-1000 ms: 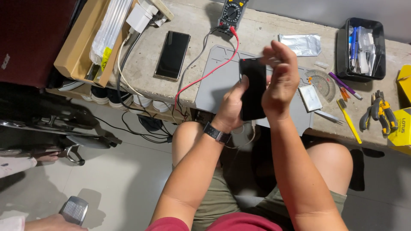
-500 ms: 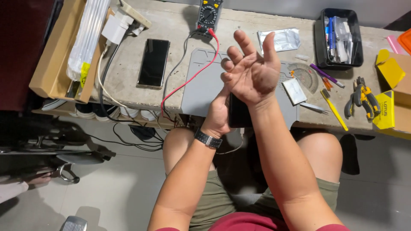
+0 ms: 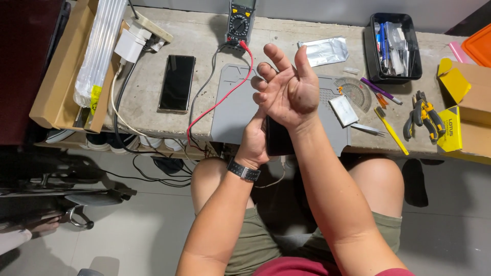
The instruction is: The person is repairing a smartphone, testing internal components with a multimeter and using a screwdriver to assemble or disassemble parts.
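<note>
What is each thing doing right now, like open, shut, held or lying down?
Left hand: gripping the dark phone.
Right hand: open, fingers spread.
Dark phone: held above the lap.
Second phone: flat, screen dark.
Meter: leads plugged in.
Black tray: open, full.

black phone [image 3: 279,138], grey mat [image 3: 232,110], yellow pliers [image 3: 422,115]

The dark phone [image 3: 279,138] is a slim, flat black slab, held upright at the near edge of the worktop [image 3: 204,46]. Its upper part is hidden behind the right hand [image 3: 286,94]; the left hand [image 3: 255,140] grips its side.
</note>
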